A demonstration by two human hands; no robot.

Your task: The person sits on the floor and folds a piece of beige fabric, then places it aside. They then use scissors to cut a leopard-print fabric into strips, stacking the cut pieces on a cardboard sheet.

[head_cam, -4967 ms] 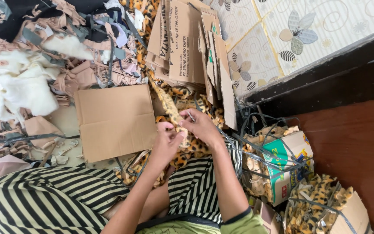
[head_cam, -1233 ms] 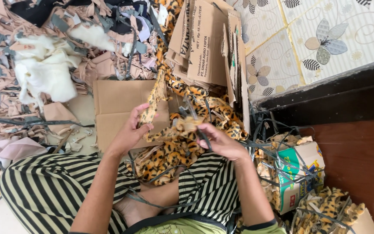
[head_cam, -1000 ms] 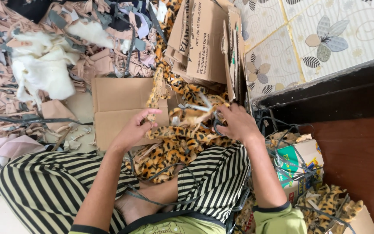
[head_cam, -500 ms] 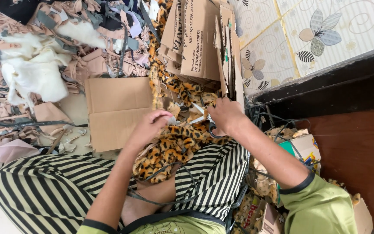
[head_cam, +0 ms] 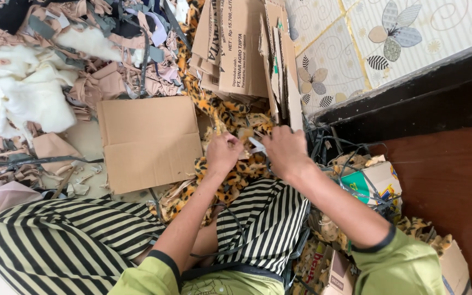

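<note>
A: So we've got leopard-print fuzzy fabric [head_cam: 230,180] bunched on our lap, spilling over the striped trousers [head_cam: 77,240]. Left hand [head_cam: 224,153] is clenched on a strip of it, and right hand [head_cam: 284,152] pinches something pale and thin right beside it. Can't tell what.

B: Yep. The flat brown cardboard sheet [head_cam: 148,139] lies just left, stacked folded cartons [head_cam: 241,49] stand behind the hands, and there's white fluffy stuffing [head_cam: 28,93] among scraps far left. A wire basket [head_cam: 367,186] with boxes crowds our right knee.
</note>
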